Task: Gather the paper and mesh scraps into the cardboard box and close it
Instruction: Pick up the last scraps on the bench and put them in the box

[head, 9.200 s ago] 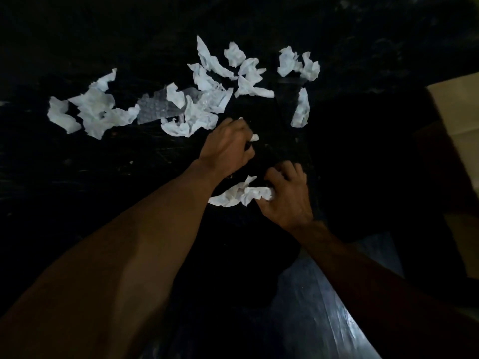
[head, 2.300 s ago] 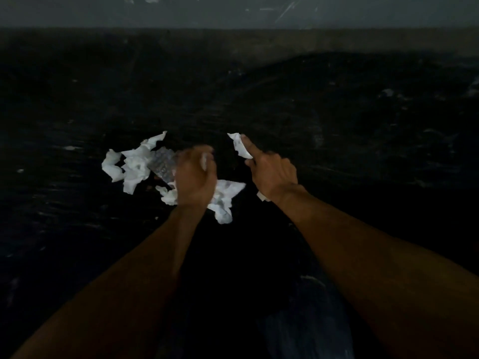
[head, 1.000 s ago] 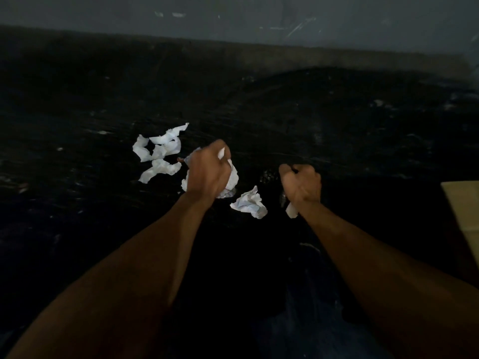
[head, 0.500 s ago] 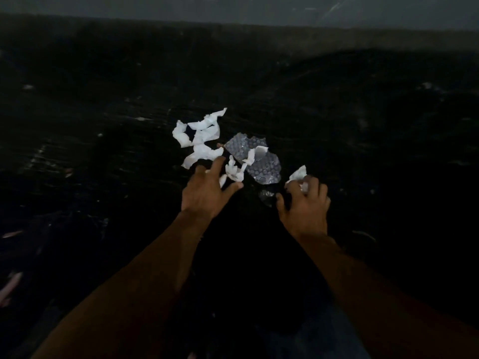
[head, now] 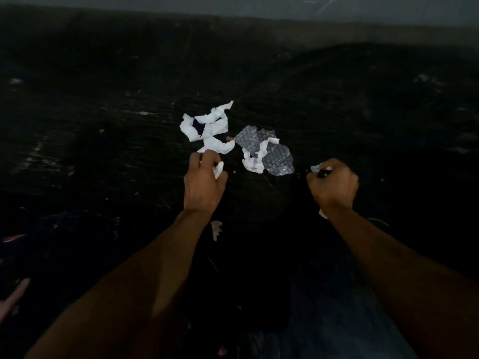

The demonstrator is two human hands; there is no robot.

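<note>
Mid-gather, we reckon. Both hands are loaded and the box isn't in view.

Left hand (head: 203, 181): fingers curled round left wad (head: 219, 169), knuckles just short of the pile (head: 210, 128). Right hand (head: 333, 183): tight fist on right wad (head: 319, 167), with white showing above the fist and below the wrist. There's a dark bit in that fist; we can't tell what it is.

Not yet picked up, all on the dark surface (head: 103, 156):
- pile: several crumpled white pieces, touching, just beyond the left hand
- mesh (head: 278, 158): between the hands and a bit farther out, lying flat
- strip (head: 255, 158): lying on the mesh
- scrap (head: 216, 229): alone, near side, beside the left forearm

Mesh long axis runs far-left to near-right. Its edges are ragged and there's no clear pointing end. The strip is curled, running roughly far-right to near-left across the mesh.

Next move, our call: the hands look full, so dump both wads in the box first. Then come back for the mesh and strip in one pinch at the near-right end. The mesh is floppy and the strip is likely to slide off. Don't miss the scrap.
</note>
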